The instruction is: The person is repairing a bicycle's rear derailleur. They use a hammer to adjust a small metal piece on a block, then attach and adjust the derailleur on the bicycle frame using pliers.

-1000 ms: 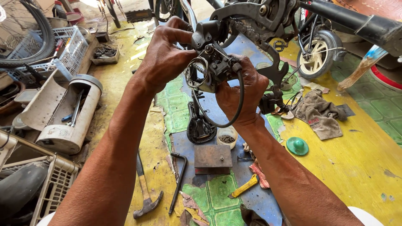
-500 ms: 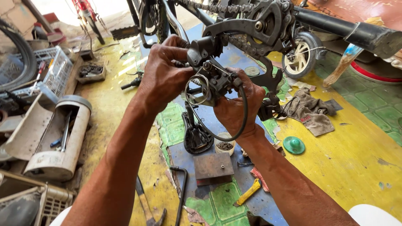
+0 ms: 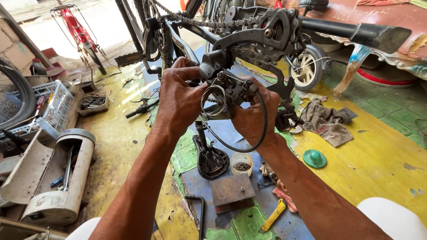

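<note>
Below our hands a small cup [image 3: 242, 162] holds dark bits, too small to tell apart. Far to our left, a white basket [image 3: 57, 109] and an open grey drum [image 3: 58, 178] hold tools. Under our wrists lie a saddle [image 3: 211, 159], a metal block [image 3: 232, 191] and a yellow knife [image 3: 273, 215]; to our right, a rag [image 3: 327, 122] and a green cap [image 3: 314, 158].

Our left hand [image 3: 179, 100] and right hand [image 3: 252, 116] both close tight around the derailleur [image 3: 229, 89], which hangs from the upturned bike frame [image 3: 262, 31] just under the chain [image 3: 200, 21]. Its long axis runs roughly left-right between our hands. A black cable [image 3: 255, 140] loops from it around our right wrist, partly hiding it.
</note>
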